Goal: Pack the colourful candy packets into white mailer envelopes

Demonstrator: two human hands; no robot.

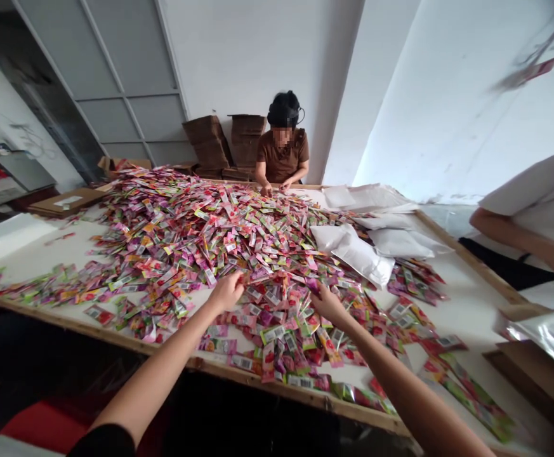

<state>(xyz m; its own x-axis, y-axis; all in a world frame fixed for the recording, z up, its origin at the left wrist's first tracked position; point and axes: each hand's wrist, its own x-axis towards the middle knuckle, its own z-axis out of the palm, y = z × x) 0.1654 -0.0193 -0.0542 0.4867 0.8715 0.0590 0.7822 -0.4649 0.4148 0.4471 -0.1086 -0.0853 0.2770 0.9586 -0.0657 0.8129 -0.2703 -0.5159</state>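
A large heap of small printed sachets (195, 247), pink, red and green with barcode labels, covers most of the white-topped table (43, 266). My left hand (226, 292) reaches into the near edge of the heap, its fingertips among the sachets. My right hand (328, 304) rests on the sachets a little to the right, fingers bent down into them. Neither hand shows clearly whether it has hold of a sachet. Looser sachets (471, 393) are strewn towards the table's right corner.
White bags (353, 254) lie on the heap's far right. A seated person (282, 155) reaches into the far side, and another person's arm and torso (528, 222) stand at the right. Flattened cardboard boxes (207, 141) are stacked behind. A wooden frame (195, 363) edges the table.
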